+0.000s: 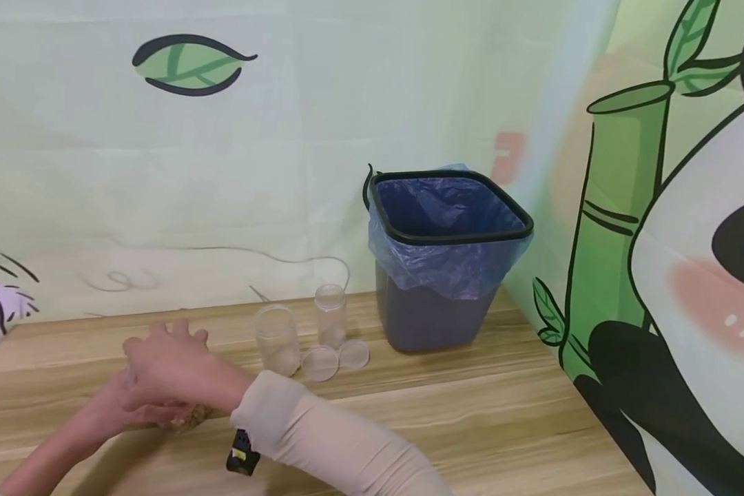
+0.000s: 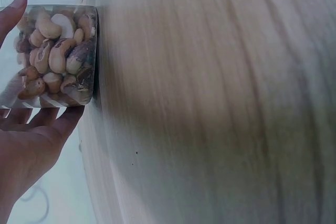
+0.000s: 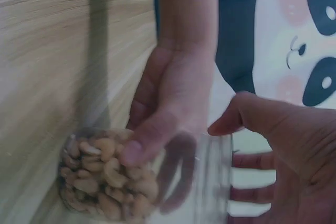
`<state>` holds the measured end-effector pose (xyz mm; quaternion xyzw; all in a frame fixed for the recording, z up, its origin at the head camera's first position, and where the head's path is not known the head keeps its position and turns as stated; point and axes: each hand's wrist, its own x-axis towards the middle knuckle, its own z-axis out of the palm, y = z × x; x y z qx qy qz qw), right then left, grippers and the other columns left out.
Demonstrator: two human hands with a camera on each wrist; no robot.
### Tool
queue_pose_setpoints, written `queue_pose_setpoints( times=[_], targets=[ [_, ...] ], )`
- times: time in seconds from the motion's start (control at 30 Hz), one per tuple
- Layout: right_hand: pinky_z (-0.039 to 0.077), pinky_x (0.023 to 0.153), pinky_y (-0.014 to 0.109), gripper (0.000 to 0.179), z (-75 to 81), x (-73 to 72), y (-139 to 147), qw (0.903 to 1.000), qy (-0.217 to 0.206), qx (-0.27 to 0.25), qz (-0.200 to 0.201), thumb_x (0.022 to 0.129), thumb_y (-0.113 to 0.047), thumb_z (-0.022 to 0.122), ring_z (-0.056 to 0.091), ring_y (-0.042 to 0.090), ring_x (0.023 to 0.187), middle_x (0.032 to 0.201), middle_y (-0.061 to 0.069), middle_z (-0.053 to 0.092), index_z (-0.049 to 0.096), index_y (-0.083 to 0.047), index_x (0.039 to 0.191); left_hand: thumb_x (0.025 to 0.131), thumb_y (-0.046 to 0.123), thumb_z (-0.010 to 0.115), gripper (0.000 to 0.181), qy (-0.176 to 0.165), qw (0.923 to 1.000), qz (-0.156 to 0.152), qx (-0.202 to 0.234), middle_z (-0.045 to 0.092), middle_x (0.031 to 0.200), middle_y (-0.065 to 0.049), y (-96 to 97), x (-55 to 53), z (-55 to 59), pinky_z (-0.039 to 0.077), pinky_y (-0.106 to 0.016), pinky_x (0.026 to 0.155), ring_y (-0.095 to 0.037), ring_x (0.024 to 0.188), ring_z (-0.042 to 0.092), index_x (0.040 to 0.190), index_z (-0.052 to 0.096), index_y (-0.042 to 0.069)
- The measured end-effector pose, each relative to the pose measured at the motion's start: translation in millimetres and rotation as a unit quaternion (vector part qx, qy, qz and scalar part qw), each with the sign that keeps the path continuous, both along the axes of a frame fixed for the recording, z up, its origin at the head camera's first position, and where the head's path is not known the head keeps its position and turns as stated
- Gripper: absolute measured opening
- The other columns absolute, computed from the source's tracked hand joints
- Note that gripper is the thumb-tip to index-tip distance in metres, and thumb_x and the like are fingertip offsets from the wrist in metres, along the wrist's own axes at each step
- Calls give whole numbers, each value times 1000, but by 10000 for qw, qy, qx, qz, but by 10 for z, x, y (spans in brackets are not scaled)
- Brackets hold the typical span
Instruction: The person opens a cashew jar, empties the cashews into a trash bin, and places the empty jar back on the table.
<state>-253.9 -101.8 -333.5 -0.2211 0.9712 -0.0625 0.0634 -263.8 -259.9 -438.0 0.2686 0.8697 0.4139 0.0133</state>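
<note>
A clear plastic jar of cashews [image 3: 110,182] is held near the table by my left hand [image 2: 26,140], its thumb on one side and fingers on the other. In the head view only some nuts [image 1: 189,418] show below my hands. My right hand [image 1: 173,365] reaches across over the top of the jar, hiding it from above. The right wrist view shows the thumb of my right hand [image 3: 294,145] at the near edge of the jar's top, its fingers passing behind the far side. Above the nuts, the jar's upper part is see-through.
Two empty clear jars, one wider [image 1: 277,341] and one narrower [image 1: 331,317], stand beside my right hand. Two round clear lids, one left [image 1: 320,364] and one right [image 1: 354,354], lie before them. A lined bin [image 1: 430,310] stands farther right, near the printed cloth backdrop [image 1: 322,138].
</note>
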Motion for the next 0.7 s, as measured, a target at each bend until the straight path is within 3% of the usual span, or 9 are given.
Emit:
queue_pose_setpoints(
  times=[0.13,0.2,0.33,0.5,0.57,0.7],
  targets=[
    [40,90,29,45,123,-83,108,9973,-62,65,727,86,-50,75,41,6,114,128,-21,47,55,-46,126,81,13,85,76,-616,9981,65,-50,55,134,11,14,6,40,54,-24,78,8,106,55,143,45,-1],
    [39,84,23,52,189,-127,164,9960,9,108,890,87,-52,73,40,5,115,135,-21,43,50,-46,133,82,15,85,77,-948,9954,146,-34,55,138,-4,30,6,63,56,-28,77,5,105,57,145,44,0],
    [37,86,15,61,278,-190,302,9945,193,-205,1005,84,-54,75,40,5,113,135,-16,42,48,-40,136,81,16,86,76,-1198,9923,307,47,62,129,-16,47,15,82,54,-25,78,0,101,60,142,45,-2],
    [36,90,15,69,286,-235,469,9920,331,-649,1035,80,-56,81,43,6,113,135,-12,44,48,-35,137,79,12,88,88,-1039,9939,338,155,61,131,-25,57,21,60,54,-22,79,3,102,60,147,35,-6],
    [37,92,16,69,274,-242,525,9907,422,-752,1051,80,-54,82,44,7,114,135,-9,44,48,-32,136,76,9,89,89,-782,9962,322,227,62,133,-15,48,13,42,52,-18,80,7,104,57,147,37,-5],
    [37,92,15,68,237,-243,618,9888,584,-863,1065,80,-49,84,46,8,113,134,-6,44,48,-28,133,72,-2,89,81,-328,9973,57,651,62,128,16,-3,-12,-14,47,-11,85,11,109,54,141,47,0]
  ],
)
